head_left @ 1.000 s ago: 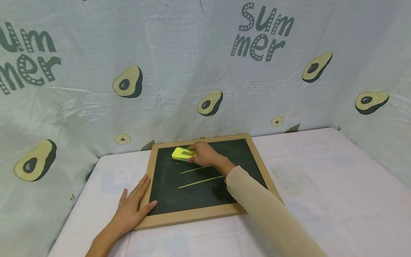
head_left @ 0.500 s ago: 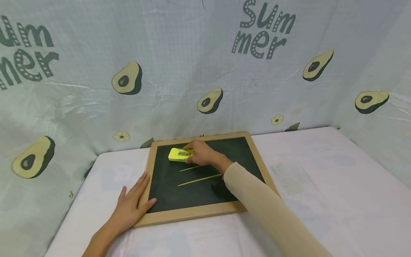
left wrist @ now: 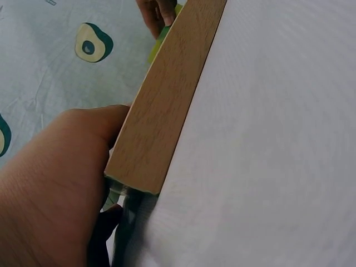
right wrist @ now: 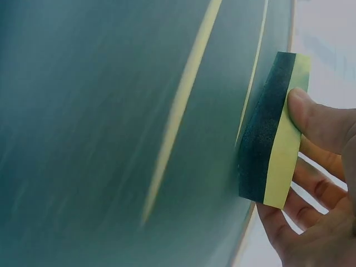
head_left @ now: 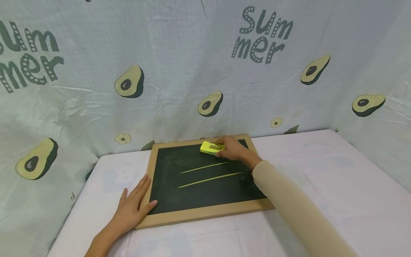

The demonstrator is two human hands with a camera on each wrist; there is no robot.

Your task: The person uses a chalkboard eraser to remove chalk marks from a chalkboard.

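Observation:
A wood-framed chalkboard (head_left: 205, 194) lies on the table, with two yellow lines across its dark surface. My right hand (head_left: 236, 148) grips a yellow board eraser (head_left: 210, 147) near the board's far edge, to the right of its middle. In the right wrist view the thumb and fingers hold the eraser (right wrist: 283, 161) by its yellow body, its dark felt side facing the board. My left hand (head_left: 131, 208) rests with spread, straight fingers on the left side of the wooden frame (left wrist: 167, 111). The eraser hides a bit of the board beneath it.
A white cloth (head_left: 321, 178) covers the table around the board. Behind stands a pale curtain (head_left: 173, 71) printed with avocados and lettering, close to the board's far edge.
My right hand first shifted slightly left with the eraser, then carried it right along the far part of the board, uncovering more of both yellow lines. The left hand stays on the frame.

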